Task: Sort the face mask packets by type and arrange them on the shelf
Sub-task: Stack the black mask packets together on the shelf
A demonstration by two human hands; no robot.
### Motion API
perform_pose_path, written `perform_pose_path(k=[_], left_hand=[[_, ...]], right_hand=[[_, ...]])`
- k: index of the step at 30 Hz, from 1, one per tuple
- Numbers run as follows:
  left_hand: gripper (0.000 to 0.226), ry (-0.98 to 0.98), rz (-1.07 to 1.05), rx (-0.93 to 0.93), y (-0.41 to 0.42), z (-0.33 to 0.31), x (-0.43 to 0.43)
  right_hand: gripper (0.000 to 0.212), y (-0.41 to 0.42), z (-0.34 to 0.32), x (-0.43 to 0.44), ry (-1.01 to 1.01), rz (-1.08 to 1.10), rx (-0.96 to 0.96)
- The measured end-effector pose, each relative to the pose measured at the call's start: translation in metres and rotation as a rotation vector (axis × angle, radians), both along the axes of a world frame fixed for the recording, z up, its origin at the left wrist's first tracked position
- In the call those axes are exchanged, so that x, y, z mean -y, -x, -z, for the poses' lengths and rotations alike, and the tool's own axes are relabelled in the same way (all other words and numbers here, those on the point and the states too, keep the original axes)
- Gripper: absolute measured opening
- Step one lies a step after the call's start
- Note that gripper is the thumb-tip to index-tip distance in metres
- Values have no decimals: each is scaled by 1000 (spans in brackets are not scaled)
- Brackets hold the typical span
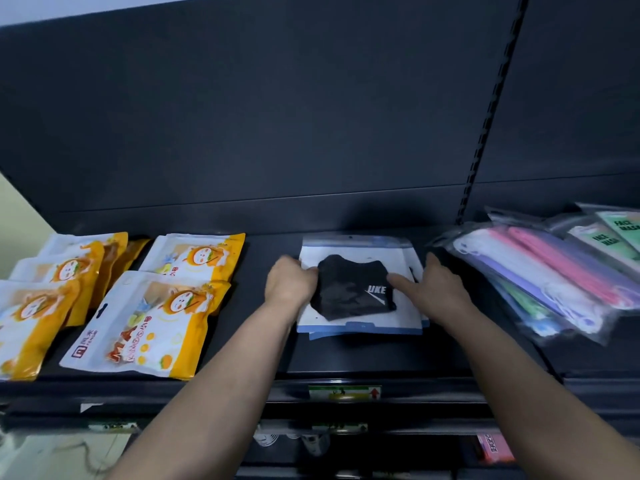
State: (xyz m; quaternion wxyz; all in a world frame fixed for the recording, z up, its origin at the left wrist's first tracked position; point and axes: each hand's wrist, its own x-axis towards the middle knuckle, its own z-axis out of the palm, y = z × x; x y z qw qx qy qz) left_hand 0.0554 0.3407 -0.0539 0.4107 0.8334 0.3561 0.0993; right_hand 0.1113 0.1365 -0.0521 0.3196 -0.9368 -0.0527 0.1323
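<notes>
Both hands on black mask packet, centre of shelf.
Dark shelf (263,348) spans the frame; orange packets (149,323) lie in rows at left, coloured mask packets (540,271) overlap at right. Black mask packet (356,292) lies flat mid-frame on top of another one, well apart from both groups. Left hand (289,284) grips its left edge with curled fingers; right hand (436,289) rests on its right side, fingers straight.
</notes>
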Motion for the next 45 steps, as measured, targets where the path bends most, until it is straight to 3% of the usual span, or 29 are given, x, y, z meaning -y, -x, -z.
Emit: perform_pose_path(k=[4, 6, 8, 11, 13, 15, 21, 24, 27, 32, 35, 37, 38, 41, 42, 45], left_hand=[[33, -22, 45, -38, -4, -3, 9], [20, -92, 77, -69, -3, -6, 10], [37, -194, 84, -120, -1, -9, 11], [55, -314, 99, -189, 0, -10, 7], [52, -328, 134, -236, 0, -9, 1], [41, -374, 232, -314, 2, -6, -6], [45, -566, 427, -510, 11, -9, -12], [47, -583, 486, -480, 13, -10, -17], [48, -532, 634, -375, 18, -8, -22], [47, -592, 678, -443, 16, -13, -24], [51, -520, 563, -382, 13, -12, -20], [56, -436, 346, -340, 12, -8, -19], [50, -298, 238, -278, 12, -7, -18], [33, 371, -15, 3, 9, -9, -12], [32, 473, -50, 36, 10, -12, -11], [35, 465, -25, 30, 15, -12, -6]], right_hand=[[104, -3, -1, 3, -210, 84, -102], [84, -5, 5, 5, -285, 98, -107], [59, -3, 8, 5, -364, 100, -122], [49, -3, 8, 4, -409, 117, -129], [44, -4, 7, 4, -372, 135, -75], [44, -4, 2, 5, -349, 162, -17], [46, -5, -14, 6, -501, 239, 192], [48, -7, -15, 6, -562, 289, 227], [41, -7, -17, 6, -751, 346, 182], [41, -7, -23, 6, -796, 402, 165], [32, -8, -21, 5, -889, 384, -37], [34, -8, -18, 2, -806, 335, -72], [36, -8, -15, 1, -744, 297, -59], [43, -4, -8, -3, -528, 186, -8], [44, -3, -7, -5, -469, 152, 2], [48, 3, -7, -6, -359, 28, 22]])
